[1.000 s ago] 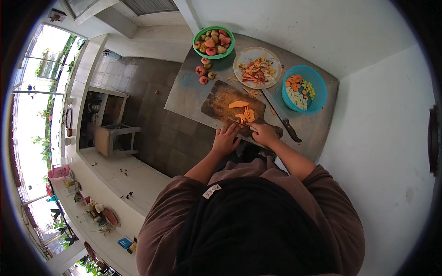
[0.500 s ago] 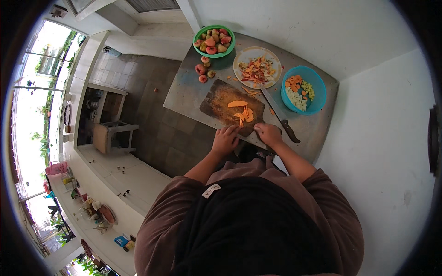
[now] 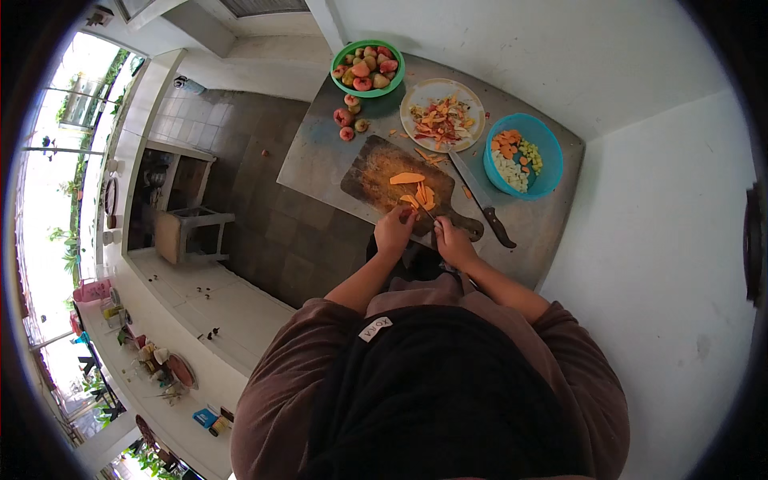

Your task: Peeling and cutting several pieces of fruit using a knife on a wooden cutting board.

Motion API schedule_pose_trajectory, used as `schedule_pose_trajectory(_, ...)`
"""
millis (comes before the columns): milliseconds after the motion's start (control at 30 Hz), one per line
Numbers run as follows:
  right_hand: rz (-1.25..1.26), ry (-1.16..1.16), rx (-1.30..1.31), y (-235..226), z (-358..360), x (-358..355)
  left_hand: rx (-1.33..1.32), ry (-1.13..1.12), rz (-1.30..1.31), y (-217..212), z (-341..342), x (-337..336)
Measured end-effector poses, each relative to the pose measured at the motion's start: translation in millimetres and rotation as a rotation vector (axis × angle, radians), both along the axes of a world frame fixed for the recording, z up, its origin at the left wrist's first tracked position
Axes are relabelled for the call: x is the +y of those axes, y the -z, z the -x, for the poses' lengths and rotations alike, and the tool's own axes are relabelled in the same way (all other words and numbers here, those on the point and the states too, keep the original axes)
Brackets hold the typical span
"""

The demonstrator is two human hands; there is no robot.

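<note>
head view: we see our left hand (image 3: 394,232) pinching an orange slice (image 3: 410,202) at the near edge of the wooden cutting board (image 3: 376,164), the slice lying at about one o'clock from it. our right hand (image 3: 454,242) is closed around a small knife (image 3: 428,214) whose blade runs toward eleven o'clock into the slices. the left hand is nearer. a larger knife (image 3: 480,198) lies apart at two o'clock.

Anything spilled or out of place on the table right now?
Minor things only. A few small red fruits lie loose on the table beside the green bowl, and orange scraps are scattered off the plate. The large knife lies unused beside the cutting board.
</note>
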State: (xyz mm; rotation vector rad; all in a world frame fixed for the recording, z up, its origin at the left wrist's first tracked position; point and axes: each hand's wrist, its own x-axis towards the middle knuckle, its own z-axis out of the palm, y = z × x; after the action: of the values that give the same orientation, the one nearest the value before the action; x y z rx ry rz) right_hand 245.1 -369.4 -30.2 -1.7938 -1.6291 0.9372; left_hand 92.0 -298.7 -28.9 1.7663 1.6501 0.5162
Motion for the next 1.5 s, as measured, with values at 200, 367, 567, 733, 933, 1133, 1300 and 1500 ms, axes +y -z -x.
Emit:
schedule_pose_trajectory(200, -0.034, -0.054, 0.003, -3, 2, -6, 0.007, -0.026, 0.054, 1, 3, -8)
schedule_pose_trajectory(367, 0.080, -0.084, -0.059, -4, 2, -8, -0.057, -0.036, -0.005, 6, 1, -9)
schedule_pose_trajectory(567, 0.137, -0.086, -0.113, -2, 6, -11, -0.084, -0.062, 0.019, 1, -1, -9)
schedule_pose_trajectory(733, 0.240, -0.147, -0.210, 3, 10, -8, -0.124, -0.025, 0.035, 4, 0, -8)
schedule_pose_trajectory(933, 0.314, -0.169, -0.208, -9, 5, -8, -0.043, -0.011, -0.061, 4, 6, -6)
schedule_pose_trajectory(1133, 0.269, -0.192, -0.179, 1, -12, -10, -0.084, 0.029, 0.015, 7, 8, -2)
schedule_pose_trajectory(1300, 0.140, -0.159, -0.172, 7, -7, -3, -0.111, 0.076, -0.070, 12, 12, -1)
schedule_pose_trajectory(1500, 0.115, -0.173, -0.117, 5, 2, -15, -0.119, 0.131, -0.025, 14, 17, 4)
